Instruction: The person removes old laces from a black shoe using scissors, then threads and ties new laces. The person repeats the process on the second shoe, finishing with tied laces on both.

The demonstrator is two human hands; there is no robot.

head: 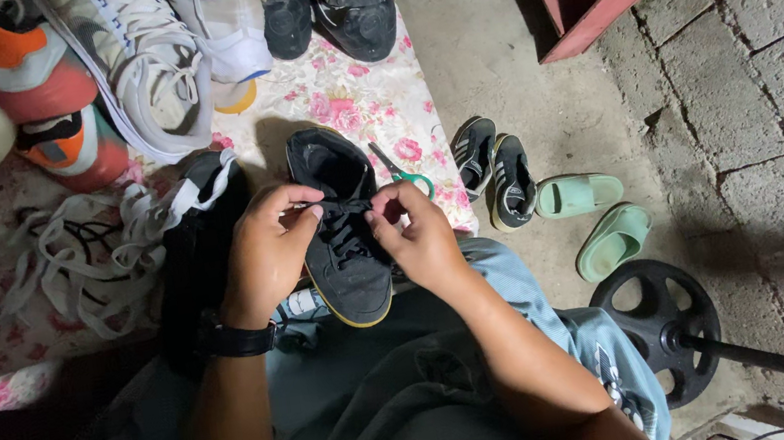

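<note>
Lacing one black shoe [345,246], two hands: left hand [265,252], right hand [420,241].

A floral sheet [365,92] covers the concrete floor [750,102], carrying sneakers, loose white laces [85,260] and green-handled scissors [406,176]. On bare floor lie green slides [593,214], dark striped shoes [497,171] and a weight plate [663,325].

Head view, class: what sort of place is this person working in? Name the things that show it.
Probably an informal shoe repair or cleaning spot on a bare concrete floor. Many sneakers lie on a floral cloth beside loose laces, and both hands lace a black shoe.
</note>
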